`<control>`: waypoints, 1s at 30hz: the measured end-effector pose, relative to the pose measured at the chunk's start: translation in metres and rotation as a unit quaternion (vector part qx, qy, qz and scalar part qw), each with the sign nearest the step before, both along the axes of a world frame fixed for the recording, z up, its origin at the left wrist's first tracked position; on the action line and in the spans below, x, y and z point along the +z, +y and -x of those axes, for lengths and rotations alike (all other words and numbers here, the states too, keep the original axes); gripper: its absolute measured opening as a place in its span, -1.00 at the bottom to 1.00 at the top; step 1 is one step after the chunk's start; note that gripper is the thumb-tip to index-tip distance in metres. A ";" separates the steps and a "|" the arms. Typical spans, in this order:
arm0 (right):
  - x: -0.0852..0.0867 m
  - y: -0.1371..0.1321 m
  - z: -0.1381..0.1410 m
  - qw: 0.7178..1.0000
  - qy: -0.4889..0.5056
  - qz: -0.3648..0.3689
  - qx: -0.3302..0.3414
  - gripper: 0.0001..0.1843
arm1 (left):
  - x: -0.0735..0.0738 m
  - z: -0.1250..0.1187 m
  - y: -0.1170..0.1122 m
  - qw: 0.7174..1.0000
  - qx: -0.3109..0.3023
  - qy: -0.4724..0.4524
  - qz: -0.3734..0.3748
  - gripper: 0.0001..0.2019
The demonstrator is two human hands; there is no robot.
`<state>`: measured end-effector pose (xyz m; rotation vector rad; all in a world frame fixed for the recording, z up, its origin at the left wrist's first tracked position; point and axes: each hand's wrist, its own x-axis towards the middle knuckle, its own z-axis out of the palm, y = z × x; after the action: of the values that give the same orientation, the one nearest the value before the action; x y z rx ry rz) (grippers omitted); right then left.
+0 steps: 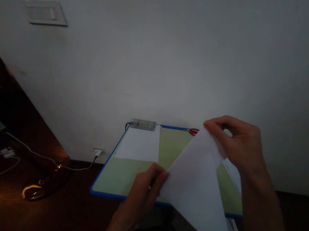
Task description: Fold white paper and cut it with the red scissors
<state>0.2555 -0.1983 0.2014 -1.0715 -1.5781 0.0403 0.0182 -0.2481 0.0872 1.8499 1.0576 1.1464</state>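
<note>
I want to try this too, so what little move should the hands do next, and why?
Perhaps lower the folded white paper onto the bare green part of the table. The left hand pinches one edge and the right hand the top corner, while the bottom corner hangs free; a flat surface would likely steady it.

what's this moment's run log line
left hand: pinching edge of paper | right hand: pinching its top | table: white sheet, red-handled scissors

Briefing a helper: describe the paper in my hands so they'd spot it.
Find the green tabletop by the wall. Over its right half, left hand and right hand hold white paper. Unlike the flat sheet at left, it's raised and pointed.
</note>
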 end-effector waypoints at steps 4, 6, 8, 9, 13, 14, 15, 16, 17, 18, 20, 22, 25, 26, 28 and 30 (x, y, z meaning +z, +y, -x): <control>0.000 0.004 -0.008 1.000 -0.002 0.010 0.002 -0.91 | -0.014 0.008 -0.006 0.999 0.017 0.028 -0.010 -0.71; -0.001 0.005 -0.008 1.000 0.015 0.008 -0.005 -0.91 | -0.016 0.010 -0.009 0.999 0.026 0.035 -0.011 -0.71; -0.001 0.005 -0.009 0.999 0.032 0.009 -0.006 -0.91 | -0.016 0.011 -0.011 0.999 0.028 0.034 -0.009 -0.71; -0.002 0.006 -0.009 0.999 0.038 0.013 -0.003 -0.91 | -0.016 0.012 -0.011 0.999 0.030 0.031 -0.010 -0.70; -0.005 0.006 -0.016 0.994 0.108 0.017 -0.006 -0.89 | -0.014 0.021 -0.004 0.998 0.068 -0.010 -0.016 -0.65; -0.006 0.006 -0.019 0.990 0.143 0.014 -0.010 -0.89 | -0.013 0.023 0.000 0.996 0.088 -0.030 -0.015 -0.63; -0.009 0.007 -0.022 0.983 0.182 0.009 -0.011 -0.88 | -0.013 0.026 0.005 0.992 0.111 -0.055 -0.012 -0.63; -0.011 0.008 -0.024 0.975 0.222 0.004 -0.009 -0.87 | -0.012 0.028 0.010 0.988 0.131 -0.082 -0.011 -0.63; -0.014 0.009 -0.027 0.966 0.258 -0.002 -0.005 -0.86 | -0.011 0.029 0.016 0.982 0.153 -0.113 -0.010 -0.63; -0.017 0.010 -0.028 0.958 0.286 -0.011 -0.005 -0.86 | -0.011 0.028 0.022 0.978 0.160 -0.136 -0.007 -0.64; -0.024 0.012 -0.028 0.949 0.310 -0.049 -0.030 -0.85 | -0.007 0.022 0.034 0.971 0.153 -0.182 0.011 -0.65; -0.033 0.008 -0.024 0.947 0.281 -0.127 -0.090 -0.88 | -0.002 0.012 0.043 0.965 0.104 -0.230 0.075 -0.57; -0.052 -0.013 -0.010 0.956 0.127 -0.245 -0.100 -0.95 | 0.008 -0.002 0.052 0.910 -0.054 -0.326 0.253 -0.36; -0.061 -0.023 -0.004 0.968 0.012 -0.249 -0.028 -0.89 | 0.011 -0.005 0.054 0.881 -0.105 -0.351 0.298 -0.31; -0.081 -0.043 0.010 0.951 -0.194 -0.224 0.083 -0.83 | 0.013 -0.006 0.055 0.850 -0.150 -0.373 0.340 -0.27; -0.105 -0.058 0.025 0.925 -0.266 -0.220 0.159 -0.86 | 0.008 -0.005 0.056 0.870 -0.113 -0.347 0.331 -0.37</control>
<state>0.2301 -0.2565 0.0960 -0.4794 -2.1087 -0.4009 0.0230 -0.1917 0.0955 0.8737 0.6584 1.0072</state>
